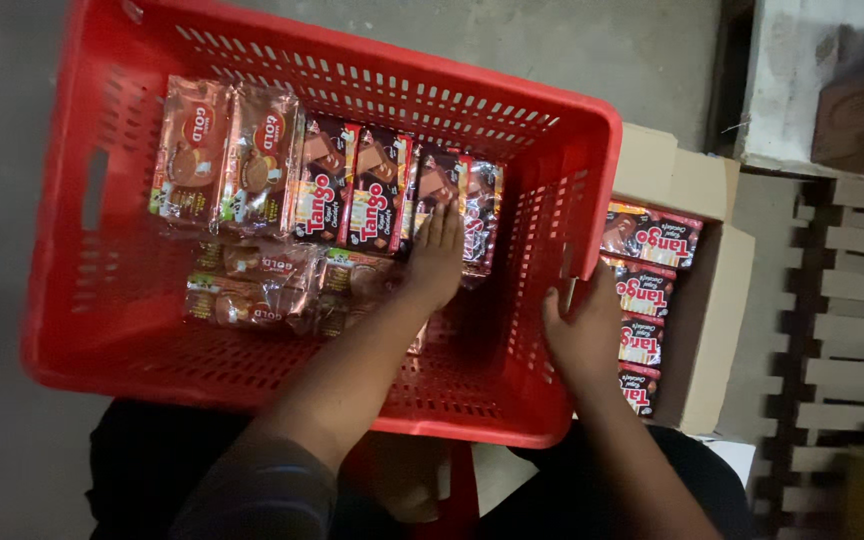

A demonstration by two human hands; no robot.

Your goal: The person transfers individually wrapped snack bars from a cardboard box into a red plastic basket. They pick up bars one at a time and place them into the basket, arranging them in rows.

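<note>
A red plastic crate sits in front of me with snack packs inside. My left hand reaches into it, fingers flat against a dark wafer pack at the right end of a row of similar packs. Brown biscuit packs stand at the left of that row, and more lie below them. My right hand rests on the crate's right rim, beside an open cardboard box holding a stack of dark wafer packs.
The crate and box rest on a grey concrete floor. A wooden pallet lies to the right. My dark-clothed legs show below the crate.
</note>
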